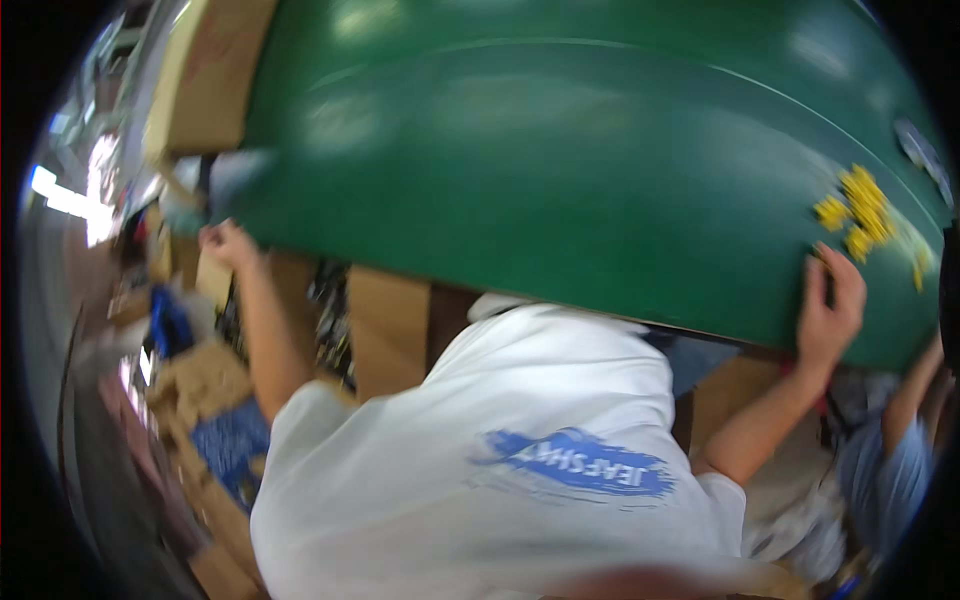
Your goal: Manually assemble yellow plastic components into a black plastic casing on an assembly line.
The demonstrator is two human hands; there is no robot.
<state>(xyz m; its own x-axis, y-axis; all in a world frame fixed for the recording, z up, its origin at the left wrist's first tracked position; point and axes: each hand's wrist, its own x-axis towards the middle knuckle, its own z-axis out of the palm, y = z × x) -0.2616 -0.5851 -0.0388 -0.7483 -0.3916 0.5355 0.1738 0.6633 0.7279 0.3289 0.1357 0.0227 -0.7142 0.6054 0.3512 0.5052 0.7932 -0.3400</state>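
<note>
At the right side of the green tabletop [560,180], my right hand [835,305] has its thumb and fingertips drawn together. A small dark-yellowish bit shows at the tips, too blurred to name. Just beyond those fingers lies a loose cluster of small yellow pieces [866,205], with another yellow piece [920,268] farther right. Far to the left, my left hand [230,245] is at the table's edge, below a cardboard box. Its fingers are closed, and what they hold, if anything, cannot be made out. A pale, blurred sheet-like patch [240,172] lies just beyond it.
A large cardboard box [215,80] stands on the table's far left. Open cartons [390,330] sit below the front edge, with dark items beside them. A shiny packet-like object [922,158] lies at the far right. Another person's arm [912,385] reaches in at right.
</note>
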